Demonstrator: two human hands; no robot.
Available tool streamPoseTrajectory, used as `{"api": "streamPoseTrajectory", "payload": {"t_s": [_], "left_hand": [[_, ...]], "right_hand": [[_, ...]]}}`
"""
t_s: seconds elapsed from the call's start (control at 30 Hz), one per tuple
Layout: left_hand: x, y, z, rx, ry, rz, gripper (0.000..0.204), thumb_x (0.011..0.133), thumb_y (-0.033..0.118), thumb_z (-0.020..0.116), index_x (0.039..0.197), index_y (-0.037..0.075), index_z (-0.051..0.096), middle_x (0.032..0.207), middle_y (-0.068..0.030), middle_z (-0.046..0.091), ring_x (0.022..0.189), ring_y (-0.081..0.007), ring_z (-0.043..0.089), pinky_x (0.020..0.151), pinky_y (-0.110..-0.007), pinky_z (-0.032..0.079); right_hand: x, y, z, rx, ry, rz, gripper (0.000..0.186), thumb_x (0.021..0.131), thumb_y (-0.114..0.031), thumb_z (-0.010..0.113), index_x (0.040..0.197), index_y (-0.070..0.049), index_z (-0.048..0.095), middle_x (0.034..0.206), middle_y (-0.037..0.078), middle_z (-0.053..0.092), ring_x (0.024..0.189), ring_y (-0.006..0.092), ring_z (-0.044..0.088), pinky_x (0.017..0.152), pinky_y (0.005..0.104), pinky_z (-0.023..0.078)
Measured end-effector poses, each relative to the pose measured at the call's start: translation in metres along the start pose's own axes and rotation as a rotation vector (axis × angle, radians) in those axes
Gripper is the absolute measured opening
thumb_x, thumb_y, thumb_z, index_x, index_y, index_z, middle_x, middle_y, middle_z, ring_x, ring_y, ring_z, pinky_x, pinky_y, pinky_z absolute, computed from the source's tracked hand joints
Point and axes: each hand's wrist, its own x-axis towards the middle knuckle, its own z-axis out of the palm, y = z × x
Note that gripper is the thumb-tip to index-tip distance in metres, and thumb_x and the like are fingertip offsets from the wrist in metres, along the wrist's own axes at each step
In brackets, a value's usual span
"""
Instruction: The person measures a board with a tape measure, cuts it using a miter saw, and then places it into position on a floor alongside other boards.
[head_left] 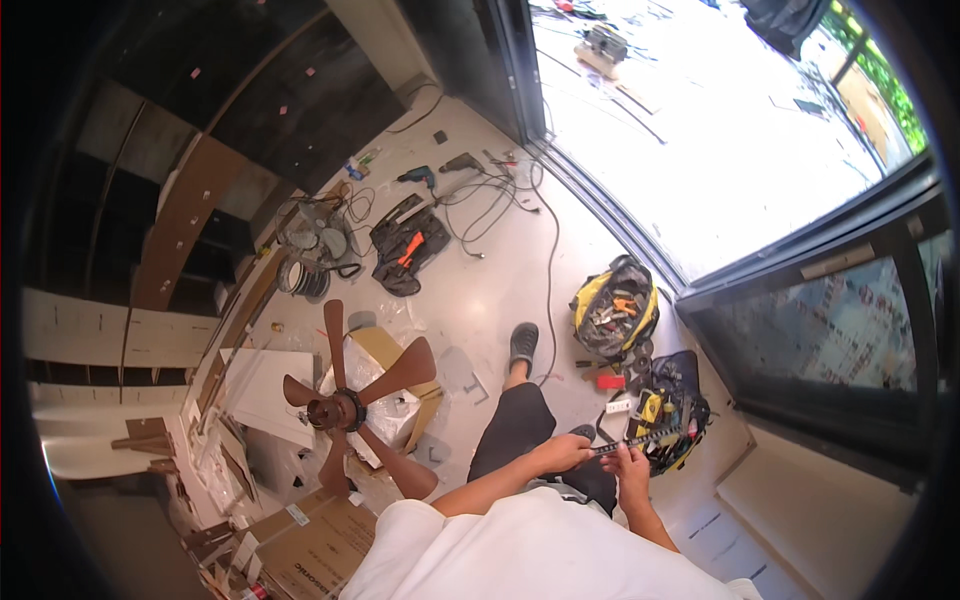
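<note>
Both hands, left hand (562,452) and right hand (630,468), are gripping a long dark toothed strip (640,440) (detail unclear) just above the open tool bag (672,412) on the floor (480,290).

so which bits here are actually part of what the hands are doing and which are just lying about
In hand:
- left hand and right hand holding a long dark strip
- open tool bag beside them

Lying about:
- brown ceiling fan
- yellow tool bag
- drills
- cardboard boxes
- cables
</note>
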Motion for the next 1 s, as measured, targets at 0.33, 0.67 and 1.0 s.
{"api": "streamPoseTrajectory", "payload": {"t_s": [0.33,0.67,1.0], "left_hand": [[0.033,-0.044,-0.250,0.126,0.084,-0.012,0.046,0.091,0.050,0.061,0.098,0.005,0.069,0.096,-0.0221,0.069,0.095,-0.0386,0.067,0.082,-0.047,0.050],[-0.021,-0.127,-0.501,0.215,0.145,-0.025,0.039,0.091,0.045,0.065,0.087,0.006,0.068,0.074,-0.0115,0.066,0.068,-0.0237,0.061,0.064,-0.040,0.048],[0.195,0.049,-0.559,-0.028,0.118,-0.273,0.035,0.095,0.036,0.062,0.089,0.002,0.069,0.064,-0.0025,0.062,0.055,-0.0108,0.055,0.051,-0.029,0.042]], "right_hand": [[0.178,-0.136,0.067,0.086,0.365,-0.318,0.019,0.097,-0.026,0.063,0.086,-0.010,0.062,0.074,0.001,0.064,0.062,0.0122,0.063,0.055,0.0247,0.048],[0.294,-0.431,-0.030,0.181,0.334,-0.667,0.044,0.103,-0.034,0.048,0.128,0.001,0.060,0.104,0.010,0.069,0.093,0.0245,0.065,0.084,0.0370,0.055],[0.490,-0.469,0.159,-0.103,0.317,-0.486,0.038,0.100,-0.038,0.050,0.087,-0.006,0.066,0.075,0.008,0.066,0.065,0.0152,0.064,0.055,0.0305,0.050]]}}
